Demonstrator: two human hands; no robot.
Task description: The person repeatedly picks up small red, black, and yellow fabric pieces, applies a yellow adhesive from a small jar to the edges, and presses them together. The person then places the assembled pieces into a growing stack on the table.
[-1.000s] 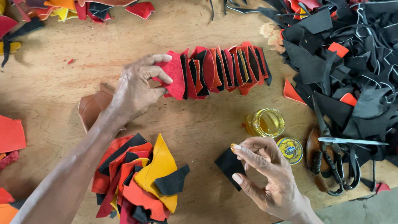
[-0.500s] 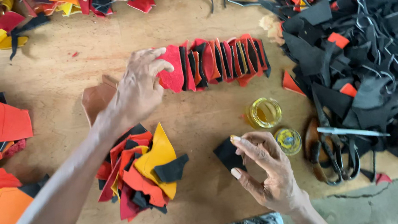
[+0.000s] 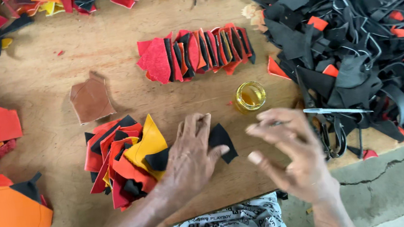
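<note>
From the head camera, the left hand (image 3: 191,153) lay flat, palm down, on a small black leather piece (image 3: 222,138). Its fingers were spread and pressing, not curled around anything. The black piece lay on the wooden surface (image 3: 108,48), close to the person's body, and stuck out from under the fingertips.

The right hand (image 3: 288,154) hung in the air just beside the black piece. It was half open with the fingers bent like a claw. It looked blurry, and it held nothing that could be seen.

Just to the left of the left hand sat a loose pile of red, orange, yellow and black scraps (image 3: 123,159). Farther up the surface stood a neat row of red and black pieces (image 3: 194,53), leaning on each other like books. A brown leather piece (image 3: 90,99) lay alone to the left of the row. A small glass jar of yellow glue (image 3: 250,96) stood near the right hand. Scissors (image 3: 332,129) lay to the right, next to a big heap of black scraps (image 3: 351,42).

The step in hand looked like holding the black piece flat and getting it ready. The next move would probably need the right hand to come down gently on the piece, while the left hand kept it from sliding.
</note>
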